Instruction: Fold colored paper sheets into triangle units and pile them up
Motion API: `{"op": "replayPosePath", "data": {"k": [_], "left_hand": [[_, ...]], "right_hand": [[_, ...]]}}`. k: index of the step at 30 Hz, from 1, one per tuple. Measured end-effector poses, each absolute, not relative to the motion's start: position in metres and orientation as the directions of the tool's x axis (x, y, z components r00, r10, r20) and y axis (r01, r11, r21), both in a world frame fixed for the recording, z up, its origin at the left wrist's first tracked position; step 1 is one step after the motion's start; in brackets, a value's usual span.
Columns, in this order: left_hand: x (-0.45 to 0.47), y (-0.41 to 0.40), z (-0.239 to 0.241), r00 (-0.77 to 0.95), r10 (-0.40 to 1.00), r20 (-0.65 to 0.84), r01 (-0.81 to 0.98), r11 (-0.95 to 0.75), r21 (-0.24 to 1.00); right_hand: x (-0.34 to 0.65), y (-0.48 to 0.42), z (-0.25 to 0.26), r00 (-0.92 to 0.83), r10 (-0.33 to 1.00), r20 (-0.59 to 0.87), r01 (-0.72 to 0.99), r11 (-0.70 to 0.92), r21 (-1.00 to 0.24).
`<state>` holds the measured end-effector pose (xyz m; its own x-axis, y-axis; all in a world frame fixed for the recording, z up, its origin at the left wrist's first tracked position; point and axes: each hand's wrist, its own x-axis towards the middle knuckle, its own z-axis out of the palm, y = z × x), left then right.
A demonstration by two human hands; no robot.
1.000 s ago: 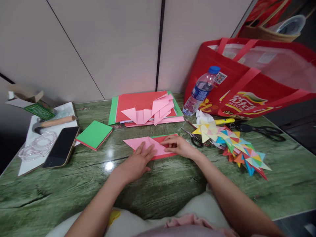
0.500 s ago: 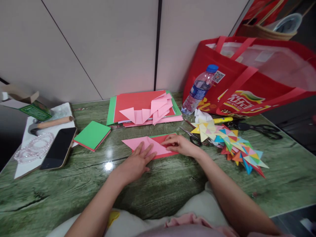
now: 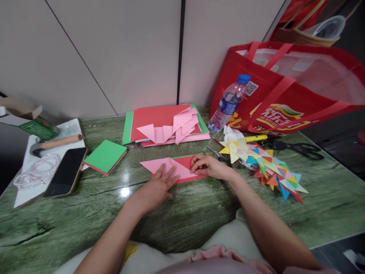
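Observation:
A folded pink paper (image 3: 184,172) lies on a red paper (image 3: 184,161), with a green edge showing behind. My left hand (image 3: 158,187) rests flat on the pink paper, fingers spread across its middle. At the paper's right end, my right hand (image 3: 209,166) has its fingers curled together on the pink corner; the fingertips partly hide that corner. Behind my hands, several folded pink pieces (image 3: 185,122) sit on a stack of red and green sheets (image 3: 155,114).
To the left are a square green paper pad (image 3: 105,155), a phone (image 3: 66,171), a bead string (image 3: 37,171) and a wooden-handled tool (image 3: 61,141). Rightward stand a water bottle (image 3: 226,108) and a red bag (image 3: 273,87), near scissors (image 3: 299,147) and colourful folded paper pieces (image 3: 279,171).
My right hand's fingers have drawn slightly right along the pink paper and curled in more at its corner. My left hand stays flat on the paper.

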<state>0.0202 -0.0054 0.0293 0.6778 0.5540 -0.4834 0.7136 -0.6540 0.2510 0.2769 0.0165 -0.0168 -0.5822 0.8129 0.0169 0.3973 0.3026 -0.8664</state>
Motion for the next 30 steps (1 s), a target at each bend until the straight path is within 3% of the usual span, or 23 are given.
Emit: {"op": "replayPosePath", "data": {"k": [23, 30], "left_hand": [[0.0134, -0.0046, 0.0212, 0.708, 0.56, -0.431, 0.694, -0.666, 0.273], [0.0156, -0.0029, 0.026, 0.675, 0.564, -0.476, 0.722, -0.638, 0.267]], "right_hand": [[0.2803, 0.016, -0.0122, -0.604, 0.797, -0.011, 0.429, 0.313, -0.847], [0.2791, 0.016, -0.0154, -0.565, 0.825, -0.021, 0.457, 0.292, -0.84]]}}
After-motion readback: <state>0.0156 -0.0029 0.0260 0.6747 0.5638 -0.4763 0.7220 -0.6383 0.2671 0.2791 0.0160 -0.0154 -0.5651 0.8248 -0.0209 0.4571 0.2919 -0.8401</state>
